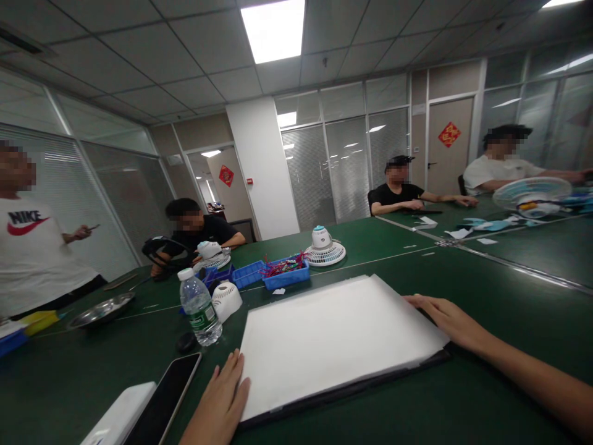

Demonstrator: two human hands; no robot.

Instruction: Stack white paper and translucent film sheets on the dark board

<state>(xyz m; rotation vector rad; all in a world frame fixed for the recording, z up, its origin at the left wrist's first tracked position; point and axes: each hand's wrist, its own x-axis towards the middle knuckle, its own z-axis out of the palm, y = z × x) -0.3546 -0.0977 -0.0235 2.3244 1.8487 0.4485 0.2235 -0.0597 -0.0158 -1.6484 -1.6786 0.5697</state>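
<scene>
At a green table [486, 383], a person rests both bare hands against a white sheet [333, 340] lying on a dark board [352, 388] straight ahead at twelve o'clock. The left hand [221, 402], at seven o'clock of the sheet, lies flat with fingers held together, its fingertips touching the sheet's near-left edge. The right hand [447, 321], at three o'clock, is laid palm down with fingers loosely spread along the sheet's right edge, the forearm running off toward five o'clock. Neither hand grips anything.

Just beside the left hand, at nine o'clock, lies a black phone [164, 402] next to a white box [121, 415]. A water bottle [199, 307] stands at ten o'clock of the sheet, with a white fan part [227, 298] touching or nearly touching it. Beyond, at eleven to twelve o'clock, blue trays [271, 275] hold coloured pieces, and a small white fan [323, 248] stands near them. A metal dish [102, 309] sits far out at ten o'clock.

Four other people are around the room: one standing at the left in a white shirt [32, 253], one seated in black [204, 230] behind the trays, and two seated at the far right, near a larger fan [532, 194].
</scene>
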